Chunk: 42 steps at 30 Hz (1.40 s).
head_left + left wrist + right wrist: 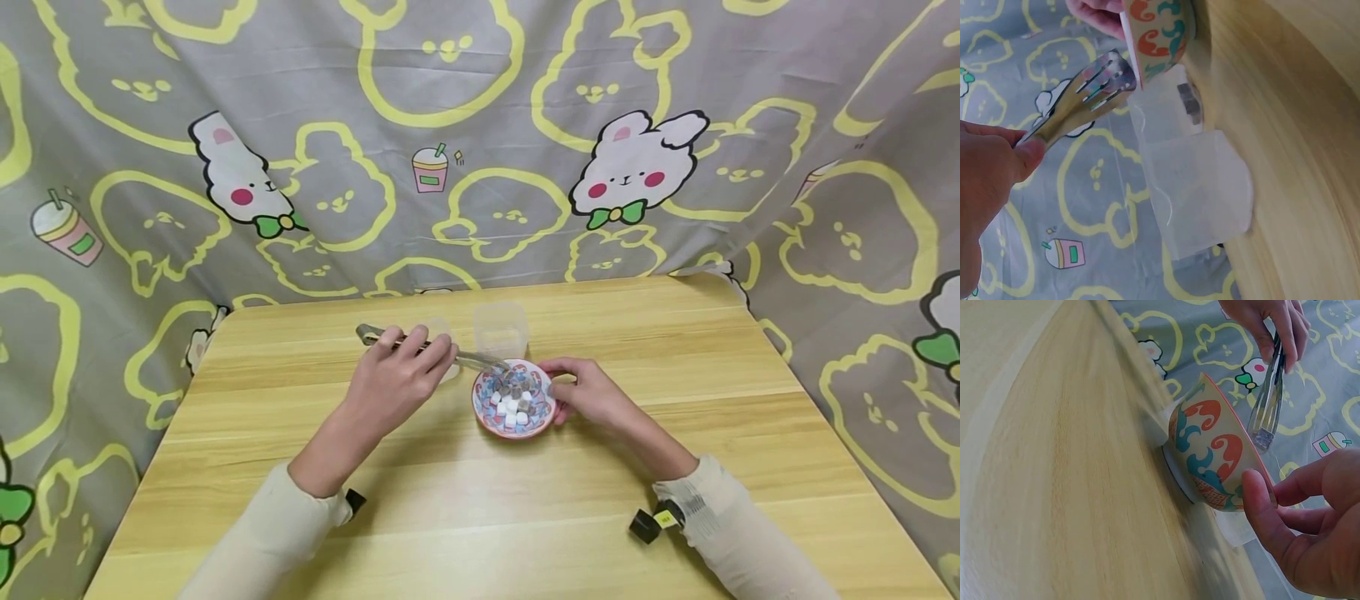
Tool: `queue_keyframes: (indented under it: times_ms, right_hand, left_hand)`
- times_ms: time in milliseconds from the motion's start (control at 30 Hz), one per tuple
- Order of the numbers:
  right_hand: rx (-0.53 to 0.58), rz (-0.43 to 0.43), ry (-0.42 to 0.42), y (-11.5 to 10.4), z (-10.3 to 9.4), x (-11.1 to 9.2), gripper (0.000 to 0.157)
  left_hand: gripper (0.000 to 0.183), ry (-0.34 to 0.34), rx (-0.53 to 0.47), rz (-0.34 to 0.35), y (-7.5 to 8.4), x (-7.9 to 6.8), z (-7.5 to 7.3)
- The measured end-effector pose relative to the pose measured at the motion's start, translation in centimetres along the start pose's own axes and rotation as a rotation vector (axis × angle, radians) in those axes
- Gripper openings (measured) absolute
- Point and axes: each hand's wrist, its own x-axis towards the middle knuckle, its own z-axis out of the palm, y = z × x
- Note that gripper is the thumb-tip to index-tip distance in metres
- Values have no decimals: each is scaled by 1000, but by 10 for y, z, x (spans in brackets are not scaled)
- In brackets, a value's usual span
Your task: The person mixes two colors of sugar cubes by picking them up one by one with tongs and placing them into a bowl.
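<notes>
My left hand (405, 375) grips metal tongs (478, 360), their slotted ends reaching over the far left rim of a patterned bowl (517, 434). In the right wrist view, a small greyish cube (1264, 439) shows at the tongs' tips. White cubes (512, 408) and dark cubes (516, 390) lie together inside the bowl. With thumb and fingers, my right hand (592, 393) pinches the bowl's right rim. On its outside the bowl (1210, 453) carries orange and blue swirls; it stands upright on the table.
Behind the bowl stands a translucent plastic container (500, 325). A second translucent container (1194, 194) is beside it, partly hidden by my left hand in the head view. Dark cubes (1190, 103) show in the one nearer the bowl. A patterned curtain (480, 208) surrounds the wooden table (465, 533).
</notes>
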Motion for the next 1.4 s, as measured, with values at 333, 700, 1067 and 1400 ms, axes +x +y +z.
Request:
queue_keyframes:
  times_ms: [333,700,1067,1400]
  right_hand:
    - [-8,6,-4,-1,-1,-1,49]
    - [-27,24,7,-3,2,-1,47]
    - [-40,45,-7,-5,2,-2,47]
    - [-38,42,-7,-4,2,-2,48]
  left_hand:
    - [21,-1,7,16,1,-3,-1]
    - [15,45,-7,23,-20,13,7]
    - [21,-24,54,121,-39,47,33]
    - [30,-244,129,345,-40,82,59]
